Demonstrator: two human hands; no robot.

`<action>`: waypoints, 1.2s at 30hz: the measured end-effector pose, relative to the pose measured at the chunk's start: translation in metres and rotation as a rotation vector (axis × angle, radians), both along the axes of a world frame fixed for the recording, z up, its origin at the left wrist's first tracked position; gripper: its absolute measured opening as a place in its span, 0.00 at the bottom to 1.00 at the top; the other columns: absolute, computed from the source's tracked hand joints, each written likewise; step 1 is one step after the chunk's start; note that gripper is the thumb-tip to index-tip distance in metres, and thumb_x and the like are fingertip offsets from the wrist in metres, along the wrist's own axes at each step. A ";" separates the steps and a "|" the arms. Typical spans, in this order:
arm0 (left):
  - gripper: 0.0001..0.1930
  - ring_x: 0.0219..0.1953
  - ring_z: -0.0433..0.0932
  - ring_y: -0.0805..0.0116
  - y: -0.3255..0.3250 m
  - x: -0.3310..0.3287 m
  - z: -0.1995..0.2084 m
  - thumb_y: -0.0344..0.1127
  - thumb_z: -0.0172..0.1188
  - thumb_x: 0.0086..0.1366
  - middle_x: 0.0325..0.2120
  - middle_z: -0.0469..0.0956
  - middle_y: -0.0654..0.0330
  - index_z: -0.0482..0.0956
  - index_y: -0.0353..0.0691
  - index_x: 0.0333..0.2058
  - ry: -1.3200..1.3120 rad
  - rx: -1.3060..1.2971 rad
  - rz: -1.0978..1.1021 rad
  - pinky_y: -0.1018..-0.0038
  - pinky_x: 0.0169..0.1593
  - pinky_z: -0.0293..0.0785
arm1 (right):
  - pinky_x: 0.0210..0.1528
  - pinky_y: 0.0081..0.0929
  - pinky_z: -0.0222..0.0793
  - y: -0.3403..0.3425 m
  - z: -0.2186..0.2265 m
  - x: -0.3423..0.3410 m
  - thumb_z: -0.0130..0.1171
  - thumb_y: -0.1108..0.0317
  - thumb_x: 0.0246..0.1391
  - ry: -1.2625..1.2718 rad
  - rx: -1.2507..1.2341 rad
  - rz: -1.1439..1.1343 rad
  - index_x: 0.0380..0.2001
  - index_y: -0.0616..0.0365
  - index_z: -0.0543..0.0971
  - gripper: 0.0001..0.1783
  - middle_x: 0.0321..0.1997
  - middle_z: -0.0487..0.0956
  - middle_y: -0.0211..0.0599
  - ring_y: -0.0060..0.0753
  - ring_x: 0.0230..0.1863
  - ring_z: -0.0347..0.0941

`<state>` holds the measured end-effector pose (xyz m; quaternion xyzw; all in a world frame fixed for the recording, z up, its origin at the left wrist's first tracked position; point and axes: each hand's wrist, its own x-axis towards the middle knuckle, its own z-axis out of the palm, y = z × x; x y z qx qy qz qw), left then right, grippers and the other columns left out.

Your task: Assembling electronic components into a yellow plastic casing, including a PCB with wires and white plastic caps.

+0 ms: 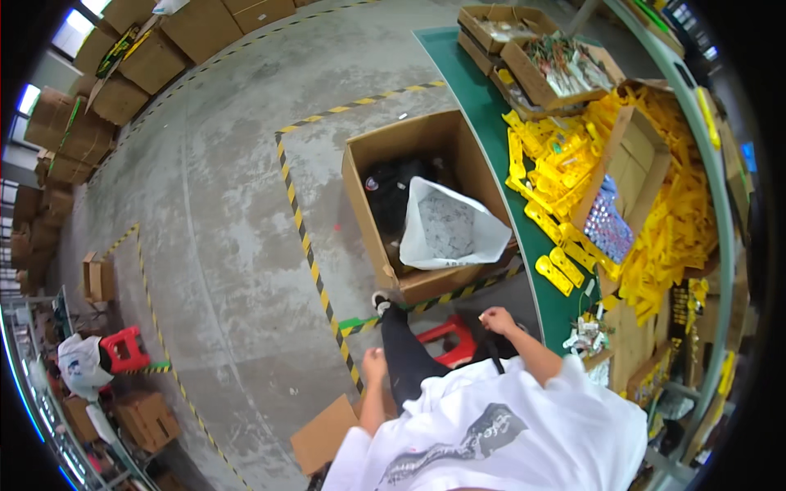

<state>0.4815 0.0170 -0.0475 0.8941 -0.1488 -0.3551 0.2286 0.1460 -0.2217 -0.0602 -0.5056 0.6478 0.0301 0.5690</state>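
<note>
My left hand (374,364) hangs beside my dark trouser leg, its fingers curled in, with nothing seen in them. Out over a red plastic stool (449,341), my right hand (496,320) is closed in a pinch. A small pale bit shows at its fingertips, too small to name. In front of me a large open cardboard box (366,221) stands on the floor. Inside it, a white plastic bag (417,233) gapes open, with greyish contents, next to black items (389,192).
At my right, a green-topped table (524,245) bears a heap of yellow plastic parts (565,168) and several cardboard trays (524,74). A cardboard flap (322,434) sticks out near my left arm. Striped tape (299,221) marks the floor; stacked boxes (151,61) line the far left.
</note>
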 end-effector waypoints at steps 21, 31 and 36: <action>0.06 0.22 0.73 0.75 -0.085 0.336 0.081 0.35 0.56 0.66 0.22 0.75 0.62 0.74 0.38 0.37 0.517 0.199 0.238 0.78 0.25 0.71 | 0.34 0.24 0.72 -0.232 0.062 0.480 0.59 0.65 0.55 -0.293 -0.176 0.052 0.38 0.59 0.81 0.11 0.28 0.82 0.33 0.22 0.29 0.77; 0.15 0.30 0.78 0.64 -0.468 0.595 0.026 0.40 0.58 0.64 0.28 0.78 0.56 0.74 0.35 0.44 0.407 0.171 0.105 0.70 0.32 0.74 | 0.27 0.23 0.75 -0.645 -0.205 0.671 0.62 0.62 0.53 -0.102 -0.277 -0.395 0.40 0.60 0.80 0.15 0.25 0.81 0.37 0.29 0.24 0.77; 0.31 0.55 0.67 0.43 -0.722 0.607 0.010 0.42 0.64 0.59 0.51 0.67 0.37 0.66 0.31 0.56 -0.172 0.192 -0.715 0.56 0.59 0.63 | 0.34 0.38 0.77 -0.820 -0.337 0.703 0.60 0.53 0.53 0.147 0.274 -0.929 0.38 0.68 0.80 0.24 0.26 0.82 0.43 0.35 0.28 0.80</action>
